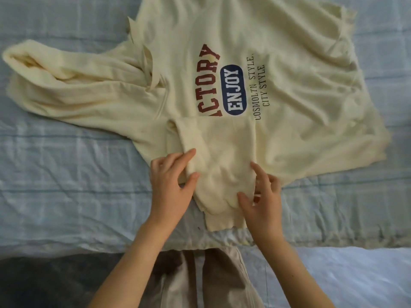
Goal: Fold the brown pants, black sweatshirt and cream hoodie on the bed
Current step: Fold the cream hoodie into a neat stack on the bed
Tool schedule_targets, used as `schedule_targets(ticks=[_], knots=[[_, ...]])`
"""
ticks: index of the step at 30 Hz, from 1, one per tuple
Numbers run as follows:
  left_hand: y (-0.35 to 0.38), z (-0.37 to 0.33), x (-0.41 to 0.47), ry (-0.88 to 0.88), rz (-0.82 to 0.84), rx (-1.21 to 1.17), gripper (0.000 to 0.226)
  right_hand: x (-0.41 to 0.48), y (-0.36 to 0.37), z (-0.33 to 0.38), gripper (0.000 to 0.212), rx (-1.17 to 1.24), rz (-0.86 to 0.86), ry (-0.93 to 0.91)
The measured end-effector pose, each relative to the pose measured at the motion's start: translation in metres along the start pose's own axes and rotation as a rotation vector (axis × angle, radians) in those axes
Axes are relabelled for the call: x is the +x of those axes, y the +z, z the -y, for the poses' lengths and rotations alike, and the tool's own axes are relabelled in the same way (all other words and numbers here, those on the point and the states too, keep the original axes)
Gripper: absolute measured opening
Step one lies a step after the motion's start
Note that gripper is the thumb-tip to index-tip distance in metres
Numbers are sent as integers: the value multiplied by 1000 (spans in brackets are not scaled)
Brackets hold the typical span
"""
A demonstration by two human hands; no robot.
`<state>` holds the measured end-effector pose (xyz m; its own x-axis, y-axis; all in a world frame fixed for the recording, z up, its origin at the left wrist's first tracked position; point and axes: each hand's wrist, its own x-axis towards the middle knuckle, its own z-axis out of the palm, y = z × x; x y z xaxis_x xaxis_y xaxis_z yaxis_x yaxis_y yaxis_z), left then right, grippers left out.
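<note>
The cream hoodie (289, 90) lies face up on the bed, hood (55, 81) to the left and hem to the right, its red and blue print showing. One sleeve (220, 156) is folded across the near part of the front, with its cuff reaching toward the bed's edge. My left hand (171, 183) pinches the sleeve's left fold between thumb and fingers. My right hand (264, 201) holds the sleeve's right edge, thumb on top and index finger stretched along it. No black sweatshirt is in view.
A wrinkled light blue checked sheet (66, 185) covers the bed all around the hoodie. The bed's near edge (111, 245) runs across the bottom, with dark floor (44, 283) below left. Beige-brown cloth (211, 281) shows between my forearms.
</note>
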<state>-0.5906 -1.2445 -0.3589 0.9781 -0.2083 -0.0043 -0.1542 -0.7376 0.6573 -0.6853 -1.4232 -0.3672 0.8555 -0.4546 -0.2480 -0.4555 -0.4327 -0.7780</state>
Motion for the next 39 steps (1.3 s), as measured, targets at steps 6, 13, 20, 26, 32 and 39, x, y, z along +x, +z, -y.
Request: schedule_targets(ticks=[6, 13, 20, 26, 32, 39], knots=[[-8, -24, 53, -104, 33, -546, 54, 50, -40, 27, 54, 181, -77, -79], [32, -17, 157, -289, 14, -503, 52, 158, -28, 46, 41, 218, -65, -31], [26, -21, 130, -304, 42, -567, 57, 155, -29, 31, 63, -73, 75, -88], [32, -42, 145, -349, 152, -583, 55, 166, -35, 42, 39, 128, 46, -88], [16, -50, 199, -345, 110, -1089, 65, 234, -38, 81, 35, 826, 71, 86], [47, -11, 145, 65, 45, 50, 44, 173, 5, 43, 48, 34, 124, -282]])
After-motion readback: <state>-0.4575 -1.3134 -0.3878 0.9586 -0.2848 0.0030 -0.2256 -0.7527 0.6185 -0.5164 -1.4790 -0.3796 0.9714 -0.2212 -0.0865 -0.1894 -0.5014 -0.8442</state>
